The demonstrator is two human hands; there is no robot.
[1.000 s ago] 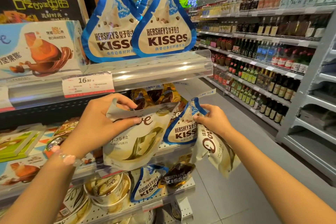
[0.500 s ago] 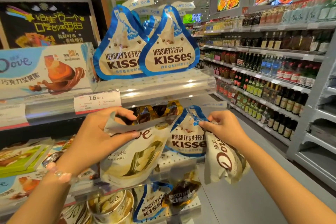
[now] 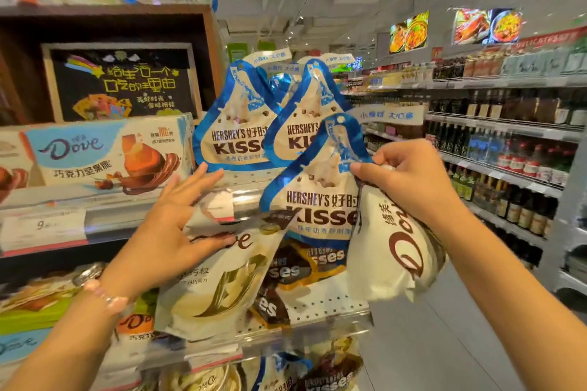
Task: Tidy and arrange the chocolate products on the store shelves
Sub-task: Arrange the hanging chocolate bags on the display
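A supermarket aisle runs off to the right, its long shelves (image 3: pixel 508 149) lined with dark bottles, and lit food pictures (image 3: pixel 409 31) hang beneath the ceiling. Close in front stands a chocolate shelf (image 3: pixel 104 219) with a clear lip and a price label; on it sit a Dove box (image 3: pixel 95 155) and two standing Kisses bags (image 3: pixel 235 133), with a chalkboard sign (image 3: pixel 124 82) behind them. The right hand (image 3: pixel 409 181) pinches a blue and white, drop-shaped Kisses bag (image 3: pixel 320 190) by its upper edge, raised level with the standing bags, and also grips a cream Dove pouch (image 3: pixel 397 251). The left hand (image 3: pixel 178 225), fingers spread, holds another cream Dove pouch (image 3: pixel 219 286) under its thumb.
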